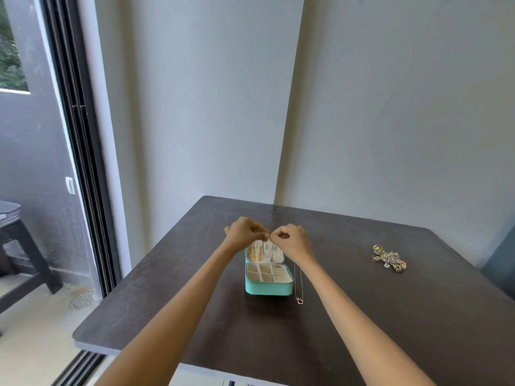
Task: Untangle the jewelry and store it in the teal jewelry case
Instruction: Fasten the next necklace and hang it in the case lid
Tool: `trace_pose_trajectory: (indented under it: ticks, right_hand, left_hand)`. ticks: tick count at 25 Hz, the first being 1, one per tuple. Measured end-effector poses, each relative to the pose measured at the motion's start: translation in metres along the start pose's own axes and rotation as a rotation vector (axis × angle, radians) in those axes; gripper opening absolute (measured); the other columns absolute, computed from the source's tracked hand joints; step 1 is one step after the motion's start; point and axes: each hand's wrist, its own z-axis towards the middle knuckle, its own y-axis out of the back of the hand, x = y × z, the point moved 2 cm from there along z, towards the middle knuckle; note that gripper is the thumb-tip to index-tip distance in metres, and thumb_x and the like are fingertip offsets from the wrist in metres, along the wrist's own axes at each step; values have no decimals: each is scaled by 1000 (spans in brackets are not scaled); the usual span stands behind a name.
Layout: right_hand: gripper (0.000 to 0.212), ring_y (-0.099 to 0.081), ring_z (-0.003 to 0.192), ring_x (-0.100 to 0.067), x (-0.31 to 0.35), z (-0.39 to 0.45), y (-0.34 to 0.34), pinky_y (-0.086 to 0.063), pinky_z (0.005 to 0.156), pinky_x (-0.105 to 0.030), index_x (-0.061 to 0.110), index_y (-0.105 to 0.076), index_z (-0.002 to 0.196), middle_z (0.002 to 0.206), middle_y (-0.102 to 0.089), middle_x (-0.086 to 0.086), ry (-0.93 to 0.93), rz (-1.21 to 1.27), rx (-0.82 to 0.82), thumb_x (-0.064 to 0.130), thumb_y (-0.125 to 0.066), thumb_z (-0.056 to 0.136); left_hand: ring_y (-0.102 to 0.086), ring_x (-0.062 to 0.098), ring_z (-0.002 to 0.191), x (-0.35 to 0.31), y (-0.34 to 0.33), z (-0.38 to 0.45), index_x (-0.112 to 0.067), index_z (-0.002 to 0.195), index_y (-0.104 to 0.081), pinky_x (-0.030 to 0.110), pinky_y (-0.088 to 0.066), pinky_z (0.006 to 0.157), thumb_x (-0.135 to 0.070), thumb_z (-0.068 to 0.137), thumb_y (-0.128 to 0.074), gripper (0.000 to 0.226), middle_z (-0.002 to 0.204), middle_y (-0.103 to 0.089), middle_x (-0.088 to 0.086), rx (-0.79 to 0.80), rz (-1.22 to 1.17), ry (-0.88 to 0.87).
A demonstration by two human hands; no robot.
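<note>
both hands raised together over the lid of the open teal jewelry case, which stands mid-worktop. left hand and right hand each with fingers curled tight, fingertips meeting at one spot above the lid; likely pinching the ends of a fine silver chain that hangs down against the lid's inside, though the strand at the fingertips is too thin to confirm. probably fastening or hooking that chain in place.

to do it well: keep the grip light but firm on both ends, hold the chain taut enough to hang straight, line the clasp up close to the lid's hook before letting go, and avoid brushing the gold pieces already hung at the lid's left.

count, as far as visible:
- one case, open, its tray divided into several small compartments, apparently bare
- one thin necklace with a small ring pendant, laid straight on the worktop just beside the case's right wall
- one tangled cluster of jewelry, well apart to the right; pieces inside too knotted to count
- two hands
</note>
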Motion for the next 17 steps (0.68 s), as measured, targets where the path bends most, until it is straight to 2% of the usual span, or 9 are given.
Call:
trace_pose_trajectory:
  ticks: [4, 7, 10, 12, 14, 15, 17]
  right_hand:
    - [12, -51, 98, -15, -4, 3, -4, -43, 78, -31, 28, -68, 70, 83, -57, 13, -3, 35, 16, 27, -63, 81]
    - [13, -51, 100, -14, -7, 7, -3, -46, 81, -35, 23, -71, 74, 87, -61, 11, -12, 60, 21, 29, -63, 82]
    - [14, -52, 99, -13, -7, 10, -2, -47, 83, -36, 21, -73, 78, 92, -65, 8, 1, 93, 20, 30, -63, 82]
    - [13, -53, 98, -14, -6, 10, -1, -47, 83, -34, 20, -74, 77, 91, -66, 7, 11, 120, 21, 28, -64, 82]
    - [12, -57, 97, -15, -5, 8, -1, -48, 84, -34, 22, -72, 72, 90, -66, 7, 17, 153, 23, 25, -65, 82]
    - [12, -58, 96, -16, -4, 6, -1, -48, 83, -34, 23, -71, 71, 89, -65, 7, 18, 161, 26, 25, -65, 82]
    - [12, -58, 94, -16, -3, 2, -3, -47, 81, -33, 23, -70, 70, 89, -64, 7, 14, 163, 27, 24, -66, 82]
  left_hand:
    - [-59, 19, 110, 28, -9, 8, -16, 113, -65, 41, -40, 102, -35, 92, -56, 30, 114, -67, 2, -78, -215, 147]
    - [-54, 25, 118, 44, -24, 9, -8, 132, -47, 34, -45, 97, -26, 93, -54, 43, 130, -56, 12, -64, -267, 301]
    - [-54, 26, 116, 48, -33, 10, -6, 137, -36, 36, -53, 84, -25, 93, -54, 52, 133, -49, 13, 5, -287, 415]
    - [-57, 26, 104, 47, -31, 13, -7, 123, -46, 36, -56, 66, -19, 90, -56, 36, 117, -53, 12, 21, -273, 441]
    - [-56, 25, 81, 50, -26, 16, -11, 85, -51, 40, -57, 61, -11, 85, -56, 5, 89, -53, 12, 47, -272, 422]
    - [-55, 24, 72, 53, -26, 18, -11, 77, -49, 38, -56, 57, -9, 83, -57, 10, 83, -54, 13, 60, -295, 400]
    - [-56, 20, 63, 55, -25, 10, -11, 87, -57, 27, -50, 46, -12, 87, -59, 2, 83, -61, 12, 89, -465, 340]
